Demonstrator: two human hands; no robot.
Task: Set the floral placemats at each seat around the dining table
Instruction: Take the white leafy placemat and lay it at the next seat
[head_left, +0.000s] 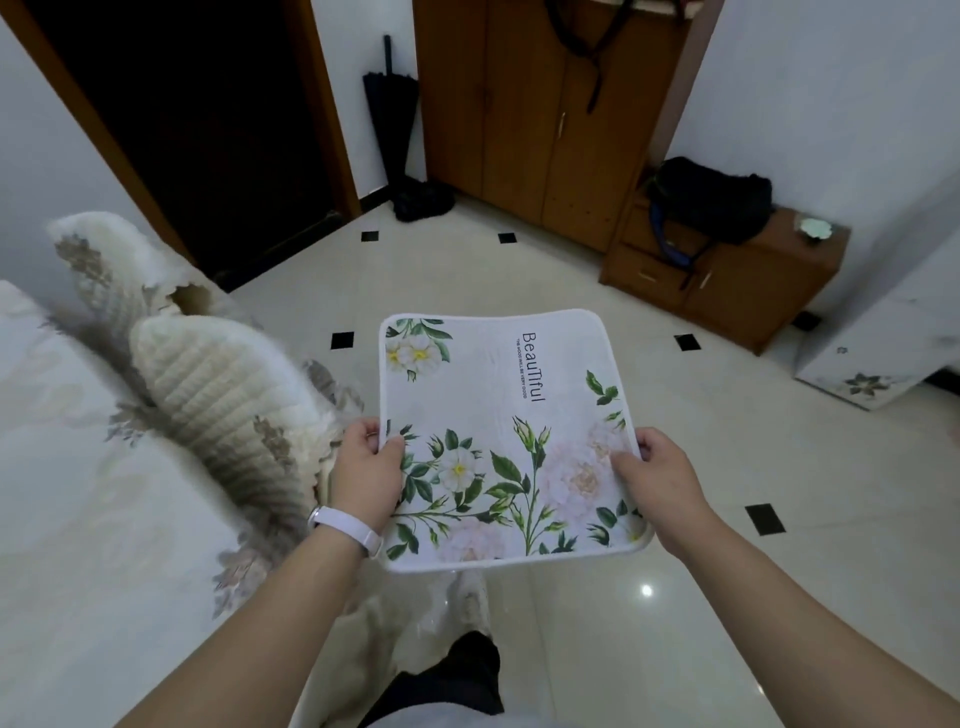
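left grip (366, 462) and right grip (657, 470) pinch placemat (498, 441) side edges; plan: keep level, lower flat onto table (57, 483), square to chair (223, 395)

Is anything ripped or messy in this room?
Yes, maybe. The fluffy chair cover on the left has a ragged gap at its top, like a tear. The floral placemat, gripped by the left hand and right hand, looks clean and whole.

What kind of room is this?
Probably a home dining area: a cloth-covered table with cushioned chair backs beside it, a tall wooden cupboard, and a folded umbrella leaning in the corner of the tiled floor.
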